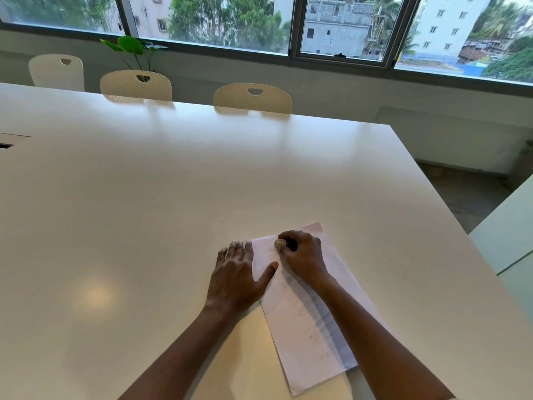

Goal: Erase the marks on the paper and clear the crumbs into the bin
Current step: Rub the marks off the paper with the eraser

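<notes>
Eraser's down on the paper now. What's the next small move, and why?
Probably rub the eraser in short strokes at the top of the paper. The right hand grips it there, the left hand pins the sheet with its thumb, and faint marks run down the page.
</notes>
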`<state>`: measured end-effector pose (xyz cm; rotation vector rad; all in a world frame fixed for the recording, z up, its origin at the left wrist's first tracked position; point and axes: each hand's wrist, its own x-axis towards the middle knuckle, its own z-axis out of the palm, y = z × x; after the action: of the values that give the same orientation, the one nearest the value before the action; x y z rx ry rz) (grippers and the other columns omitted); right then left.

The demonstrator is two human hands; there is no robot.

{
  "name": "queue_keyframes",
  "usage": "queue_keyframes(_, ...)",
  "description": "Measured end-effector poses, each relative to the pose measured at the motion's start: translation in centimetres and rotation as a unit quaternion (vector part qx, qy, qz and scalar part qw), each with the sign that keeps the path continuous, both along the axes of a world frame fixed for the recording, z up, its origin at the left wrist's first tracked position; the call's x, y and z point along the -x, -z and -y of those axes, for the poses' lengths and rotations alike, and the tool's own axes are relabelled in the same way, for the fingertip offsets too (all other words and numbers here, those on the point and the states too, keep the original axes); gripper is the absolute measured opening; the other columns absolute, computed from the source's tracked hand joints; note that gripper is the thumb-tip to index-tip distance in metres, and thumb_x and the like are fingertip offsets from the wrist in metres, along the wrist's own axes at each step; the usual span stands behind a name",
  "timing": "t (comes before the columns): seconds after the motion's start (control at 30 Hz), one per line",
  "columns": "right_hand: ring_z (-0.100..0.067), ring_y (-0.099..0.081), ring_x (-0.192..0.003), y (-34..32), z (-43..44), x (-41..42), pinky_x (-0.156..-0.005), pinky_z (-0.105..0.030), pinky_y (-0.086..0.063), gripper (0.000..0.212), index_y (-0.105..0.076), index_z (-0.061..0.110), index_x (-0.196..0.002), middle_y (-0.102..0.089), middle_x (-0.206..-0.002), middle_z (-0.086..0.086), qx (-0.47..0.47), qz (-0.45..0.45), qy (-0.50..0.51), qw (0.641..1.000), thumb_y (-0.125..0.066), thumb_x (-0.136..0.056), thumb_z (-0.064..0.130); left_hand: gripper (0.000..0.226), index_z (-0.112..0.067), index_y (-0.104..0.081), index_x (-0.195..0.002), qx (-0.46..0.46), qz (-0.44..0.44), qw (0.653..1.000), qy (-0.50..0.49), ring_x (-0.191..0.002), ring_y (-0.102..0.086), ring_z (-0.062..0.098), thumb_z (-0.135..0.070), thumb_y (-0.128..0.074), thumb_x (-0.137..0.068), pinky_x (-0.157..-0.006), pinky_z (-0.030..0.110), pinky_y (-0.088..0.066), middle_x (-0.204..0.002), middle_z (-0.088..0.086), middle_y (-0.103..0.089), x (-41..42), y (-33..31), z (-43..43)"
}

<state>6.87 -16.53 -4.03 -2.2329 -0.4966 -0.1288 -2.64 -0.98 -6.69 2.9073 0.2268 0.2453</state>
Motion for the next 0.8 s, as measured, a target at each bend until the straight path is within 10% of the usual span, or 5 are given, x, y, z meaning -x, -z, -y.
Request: queue_keyframes(0.8,-0.004,-0.068,-0.084,0.4,0.4,0.6,-0.085,-0.015,-0.053,0.017,-0.077,0.019,-0.100,-0.077,-0.092,0.004,-0.070,-0.044,0.083,0.993,-0.077,-0.084,0.020,0.105,-0.005,-0.015,-0.164,0.038,-0.022,0.998,0.043,-0.160,-0.007,0.021,-0.081,-0.022,-0.092,-0.130,0.039,-0.010,-0.172,0.013,-0.014,-2.5,0.5,-1.4)
